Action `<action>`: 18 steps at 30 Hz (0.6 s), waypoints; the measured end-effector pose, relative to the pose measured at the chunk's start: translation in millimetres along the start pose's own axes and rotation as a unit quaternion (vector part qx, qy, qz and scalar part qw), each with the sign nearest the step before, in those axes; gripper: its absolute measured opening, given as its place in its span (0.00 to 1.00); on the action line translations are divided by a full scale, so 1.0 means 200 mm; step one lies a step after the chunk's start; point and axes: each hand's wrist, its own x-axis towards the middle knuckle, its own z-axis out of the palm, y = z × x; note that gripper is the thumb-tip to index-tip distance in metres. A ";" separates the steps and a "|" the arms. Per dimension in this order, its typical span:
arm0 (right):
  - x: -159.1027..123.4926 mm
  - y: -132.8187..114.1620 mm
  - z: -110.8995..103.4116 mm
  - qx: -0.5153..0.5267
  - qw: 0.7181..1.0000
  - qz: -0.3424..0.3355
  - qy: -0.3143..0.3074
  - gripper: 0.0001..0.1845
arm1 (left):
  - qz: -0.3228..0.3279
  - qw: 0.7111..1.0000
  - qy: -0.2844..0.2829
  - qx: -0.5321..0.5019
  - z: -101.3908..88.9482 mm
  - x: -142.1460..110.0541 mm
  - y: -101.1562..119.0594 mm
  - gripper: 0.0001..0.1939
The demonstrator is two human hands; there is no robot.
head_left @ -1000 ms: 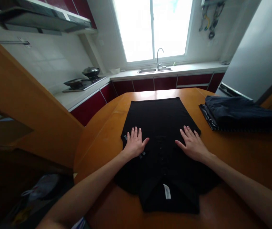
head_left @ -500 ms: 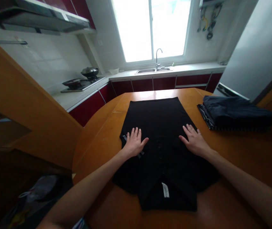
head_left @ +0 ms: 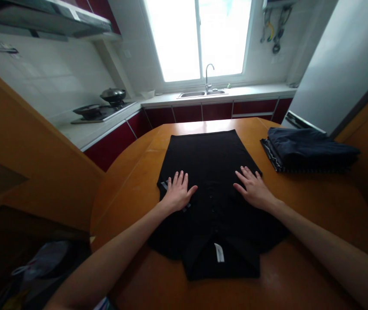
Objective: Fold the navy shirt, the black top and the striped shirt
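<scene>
A black polo shirt [head_left: 203,155] lies spread out on the wooden table [head_left: 129,189], its collar towards me and its hem towards the window. A white label [head_left: 219,252] shows inside the collar, and small buttons run up the middle of the front. My left hand [head_left: 178,192] rests flat on the left side of the shirt, fingers spread, partly covering a grey-white striped mark. On the right side of the shirt, my right hand [head_left: 251,187] lies flat too, with its fingers apart. Neither hand grips the cloth.
A stack of folded dark clothes [head_left: 310,148] sits at the table's right. Beyond the table are a counter with a sink [head_left: 200,94] and tap, and a stove with a pan [head_left: 88,111] and a lidded wok [head_left: 113,95]. A fridge [head_left: 335,56] stands at the right.
The whole view has shifted a little, so things appear slightly further left. Both hands stay flat on the shirt in nearly the same places; the shirt looks unchanged.
</scene>
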 end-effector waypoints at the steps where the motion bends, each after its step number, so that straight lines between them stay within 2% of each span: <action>1: 0.00 0.00 0.00 -0.003 1.000 0.000 -0.002 0.34 | 0.000 1.000 0.000 -0.004 -0.01 0.00 0.00 0.44; 4: -0.01 -0.02 -0.03 -0.014 1.000 0.001 0.022 0.35 | -0.009 1.000 0.014 -0.008 -0.03 0.02 -0.01 0.43; 7: -0.03 -0.06 -0.05 -0.014 0.998 -0.038 0.040 0.37 | -0.026 0.999 0.033 0.005 -0.03 0.02 -0.01 0.43; 11: -0.05 -0.10 -0.05 0.004 0.995 -0.100 -0.015 0.37 | -0.018 0.999 0.006 0.027 -0.01 0.00 0.02 0.43; 14: -0.05 -0.10 -0.03 0.006 0.994 -0.102 -0.045 0.37 | -0.007 0.999 -0.011 0.032 0.00 -0.02 0.04 0.44; 18: -0.05 -0.09 -0.02 0.003 0.994 -0.096 -0.057 0.38 | -0.006 0.999 -0.017 0.035 -0.01 -0.02 0.04 0.44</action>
